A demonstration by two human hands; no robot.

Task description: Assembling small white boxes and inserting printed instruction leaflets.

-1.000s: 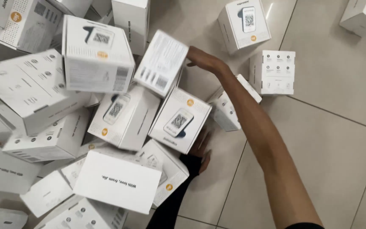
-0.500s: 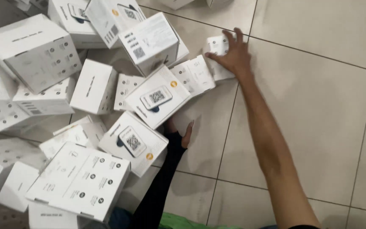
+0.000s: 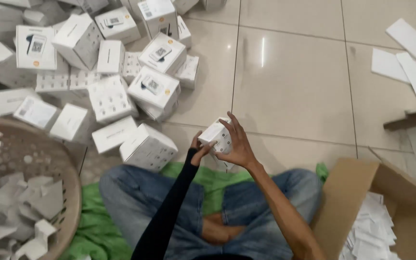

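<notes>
We found the box pile (image 3: 97,72) behind the basket (image 3: 68,192) at left, with the carton (image 3: 362,192) at right.

Lighting: your view is bright and even, overhead; one glare streak on the floor tile (image 3: 263,52). Shadows soft. Slight motion blur throughout.

A small white box (image 3: 217,137) is up in the air, above the person's lap and the pale floor tiles. It is shaped like a cube and is tipped a little. Small dark pictures are printed on one side. Both hands hold it, one on each side.
</notes>
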